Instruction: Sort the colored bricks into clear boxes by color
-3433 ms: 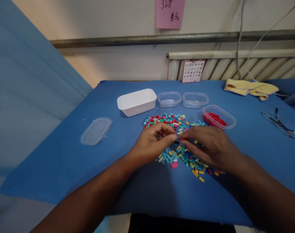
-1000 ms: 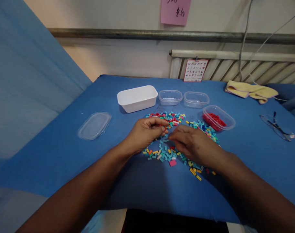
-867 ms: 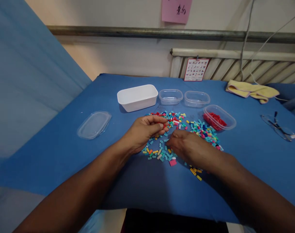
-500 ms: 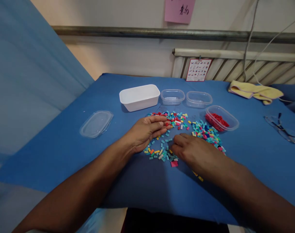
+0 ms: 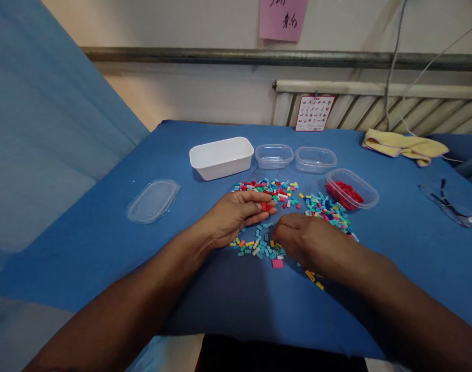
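A spread of small coloured bricks (image 5: pixel 321 207) lies on the blue table (image 5: pixel 104 243). My left hand (image 5: pixel 231 216) rests at the pile's left side, palm turned up and fingers curled around a few red bricks (image 5: pixel 265 206). My right hand (image 5: pixel 305 238) lies knuckles up on the pile just right of it, fingers bent down onto the bricks; what the fingertips grip is hidden. A clear tub with red bricks (image 5: pixel 350 188) stands to the right of the pile.
Behind the pile stand a white tub (image 5: pixel 221 157) and two clear tubs, one (image 5: pixel 274 156) beside the other (image 5: pixel 315 159). A clear lid (image 5: pixel 153 200) lies at the left. A yellow cloth (image 5: pixel 404 144) and spectacles (image 5: pixel 448 205) lie at the right. The wall and radiator are behind the table.
My right hand has drawn back toward me and left across the pile, uncovering the bricks near the red-brick tub. My left hand has turned more palm up, showing red bricks in it.
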Available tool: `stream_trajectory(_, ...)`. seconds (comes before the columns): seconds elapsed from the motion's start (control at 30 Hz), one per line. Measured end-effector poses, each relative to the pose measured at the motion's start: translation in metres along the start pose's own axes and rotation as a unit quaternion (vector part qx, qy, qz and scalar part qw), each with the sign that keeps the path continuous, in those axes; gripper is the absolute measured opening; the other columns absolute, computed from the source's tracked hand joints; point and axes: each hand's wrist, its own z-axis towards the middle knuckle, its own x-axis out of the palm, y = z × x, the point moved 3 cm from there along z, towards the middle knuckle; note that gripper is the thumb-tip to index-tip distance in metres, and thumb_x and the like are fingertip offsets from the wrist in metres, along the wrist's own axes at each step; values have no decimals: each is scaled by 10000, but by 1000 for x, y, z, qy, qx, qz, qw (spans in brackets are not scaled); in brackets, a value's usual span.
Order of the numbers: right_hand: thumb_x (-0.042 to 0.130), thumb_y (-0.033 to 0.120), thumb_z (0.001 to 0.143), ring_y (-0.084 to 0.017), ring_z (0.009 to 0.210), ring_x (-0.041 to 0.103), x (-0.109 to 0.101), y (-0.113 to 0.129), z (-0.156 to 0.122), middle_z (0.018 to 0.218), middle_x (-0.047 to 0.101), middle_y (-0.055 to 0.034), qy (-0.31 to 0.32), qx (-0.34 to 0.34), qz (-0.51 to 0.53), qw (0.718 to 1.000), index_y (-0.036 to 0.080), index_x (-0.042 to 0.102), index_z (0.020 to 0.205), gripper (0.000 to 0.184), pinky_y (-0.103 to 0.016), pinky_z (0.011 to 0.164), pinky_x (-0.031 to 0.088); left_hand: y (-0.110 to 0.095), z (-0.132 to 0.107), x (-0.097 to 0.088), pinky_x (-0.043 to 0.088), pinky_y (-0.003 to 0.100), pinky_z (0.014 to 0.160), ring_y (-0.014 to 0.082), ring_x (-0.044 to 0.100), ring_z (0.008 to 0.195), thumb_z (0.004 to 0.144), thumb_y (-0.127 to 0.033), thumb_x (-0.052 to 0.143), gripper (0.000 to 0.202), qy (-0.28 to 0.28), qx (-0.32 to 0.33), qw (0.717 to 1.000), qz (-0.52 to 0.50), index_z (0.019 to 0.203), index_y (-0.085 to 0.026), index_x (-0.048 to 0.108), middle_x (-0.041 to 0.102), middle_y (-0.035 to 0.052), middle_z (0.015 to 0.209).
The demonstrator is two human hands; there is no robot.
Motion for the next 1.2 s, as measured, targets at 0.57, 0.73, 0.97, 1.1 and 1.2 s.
stream_trajectory(0.57,684,134,1018,-187,871,716,-8,-17,1,993,771,-52,-264,42,84,960,214,705,1104,119,-311,753,554,21,1,9,594,231,836,112,754,838,738,-189,960,284,-2,52,999,10,972,-143,806,797,35,881)
stream_trajectory(0.73,715,194,1027,-186,847,704,-7,-15,3,954,747,-36,-267,54,83,959,225,705,1110,89,-303,716,553,18,-1,15,566,206,757,90,711,752,709,-205,968,275,-31,87,996,15,925,-143,810,779,19,821)
stream_trajectory(0.97,731,236,1028,-191,838,694,-5,-13,5,935,723,-41,-283,66,44,956,210,700,1128,107,-306,710,553,19,-3,20,592,226,763,107,719,767,678,-276,995,315,-54,111,992,19,914,-143,836,798,40,858)
stream_trajectory(1.1,715,228,1034,-200,867,703,-5,-12,5,950,734,-42,-293,64,32,953,219,703,1143,111,-311,723,557,19,-3,19,602,215,730,109,721,766,687,-339,1008,339,-77,118,990,28,904,-144,835,794,35,852)
stream_trajectory(1.2,713,202,1026,-195,868,700,-6,-12,4,960,738,-45,-307,69,49,948,214,715,1134,109,-309,726,557,18,-3,19,611,202,754,105,740,804,733,-345,987,338,-70,103,992,31,969,-152,841,811,42,901)
